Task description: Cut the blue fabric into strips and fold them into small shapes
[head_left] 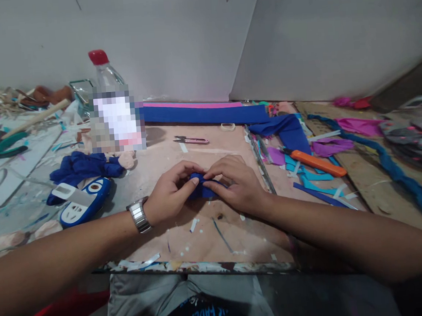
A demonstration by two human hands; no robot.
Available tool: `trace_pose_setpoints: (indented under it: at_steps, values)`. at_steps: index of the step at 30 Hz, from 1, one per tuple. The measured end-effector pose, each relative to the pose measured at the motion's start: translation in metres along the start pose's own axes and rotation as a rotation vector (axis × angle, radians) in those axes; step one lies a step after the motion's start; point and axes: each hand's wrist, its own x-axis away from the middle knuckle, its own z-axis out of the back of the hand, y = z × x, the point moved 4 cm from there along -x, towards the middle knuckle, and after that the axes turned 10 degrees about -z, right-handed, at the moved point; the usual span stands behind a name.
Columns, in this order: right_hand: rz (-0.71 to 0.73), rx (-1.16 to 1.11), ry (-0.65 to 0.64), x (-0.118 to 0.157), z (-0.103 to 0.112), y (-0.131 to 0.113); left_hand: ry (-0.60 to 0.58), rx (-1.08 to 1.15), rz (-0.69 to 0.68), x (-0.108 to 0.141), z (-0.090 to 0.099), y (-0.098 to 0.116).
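Near the middle of the table, a small piece of dark blue fabric is pinched between both hands. My left hand, with a metal watch on its wrist, has its thumb and fingers closed on the fabric's left part. Closed on the right part is my right hand, its fingertips close to the left thumb. The fingers partly cover the fabric. Thread snips lie beyond the hands. At the left are a blue and white tape dispenser and a crumpled dark blue cloth bundle.
Behind stands a bottle with a red cap, partly pixelated. Long blue fabric strips lie along the wall. An orange cutter and coloured scraps are at the right, green-handled pliers at the far left.
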Motion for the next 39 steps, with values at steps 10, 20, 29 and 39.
trace_pose_setpoints:
  at_steps: [10, 20, 29, 39]
  values:
    - [-0.020, -0.020, -0.026, 0.0005, -0.0014, 0.0014, -0.019, -0.042, 0.008, 0.0001, -0.0004, 0.0006]
    - [-0.076, 0.007, -0.069, 0.0001, -0.0039, 0.0033, -0.078, -0.093, -0.038, 0.0012, -0.0016, 0.0021]
    - [-0.077, 0.023, -0.080, -0.0009, -0.0051, 0.0048, -0.037, -0.082, -0.034, 0.0023, -0.0004, -0.0007]
    - [-0.047, -0.028, -0.033, -0.0003, -0.0017, 0.0008, 0.004, -0.025, -0.019, 0.0024, -0.0006, -0.0008]
